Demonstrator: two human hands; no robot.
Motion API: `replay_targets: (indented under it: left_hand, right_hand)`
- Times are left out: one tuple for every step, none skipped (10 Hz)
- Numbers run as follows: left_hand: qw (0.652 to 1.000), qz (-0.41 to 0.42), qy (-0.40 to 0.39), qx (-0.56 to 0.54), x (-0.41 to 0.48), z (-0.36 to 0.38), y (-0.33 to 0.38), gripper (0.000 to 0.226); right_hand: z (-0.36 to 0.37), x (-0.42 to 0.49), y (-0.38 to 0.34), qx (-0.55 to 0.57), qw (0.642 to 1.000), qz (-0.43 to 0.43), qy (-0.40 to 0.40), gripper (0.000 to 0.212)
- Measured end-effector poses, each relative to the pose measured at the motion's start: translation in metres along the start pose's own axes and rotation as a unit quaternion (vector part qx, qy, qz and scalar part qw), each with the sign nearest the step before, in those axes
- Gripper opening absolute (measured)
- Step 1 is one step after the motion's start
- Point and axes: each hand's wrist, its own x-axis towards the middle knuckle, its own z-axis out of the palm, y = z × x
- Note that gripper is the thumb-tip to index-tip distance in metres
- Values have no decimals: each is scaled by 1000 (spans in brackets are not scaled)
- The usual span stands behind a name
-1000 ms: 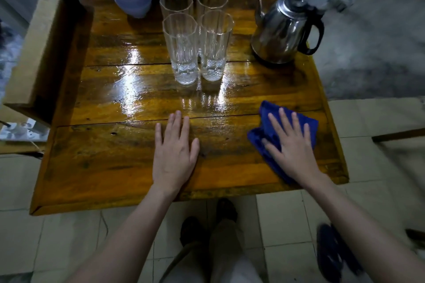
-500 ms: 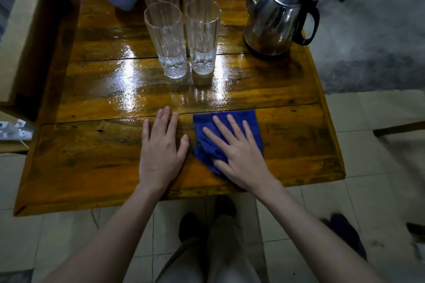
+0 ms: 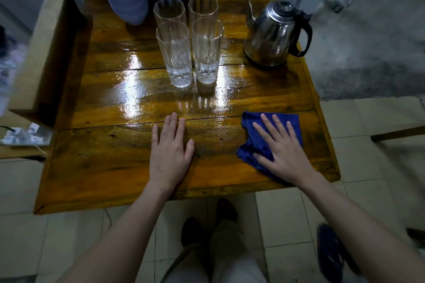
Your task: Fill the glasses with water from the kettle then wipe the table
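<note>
Bare forearms (image 3: 128, 220), no sleeves showing, both hands without rings; light trousers (image 3: 230, 266) and dark shoes (image 3: 226, 210) below.

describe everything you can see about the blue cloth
The blue cloth is a small, dark blue piece of soft fabric, crumpled and folded on itself rather than spread flat. It lies on the near right part of the wooden table, in front of the kettle. The right hand presses flat on it, fingers spread. Its near edge hides under the hand.
</note>
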Motion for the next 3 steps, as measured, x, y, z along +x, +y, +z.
replay_targets:
  left_hand:
    - [999,13,-49,-6,4,-13,-5,62]
    - [997,14,-72,-15,9,-34,-8,59]
    - [995,2,-91,-48,7,-72,-13,56]
  right_hand:
    - [-18,2,-4,-17,999,3,-43,86]
    - [-43,8,-17,-2,999,37,-16,87]
    - [-73,16,-45,53,995,69,40,91]
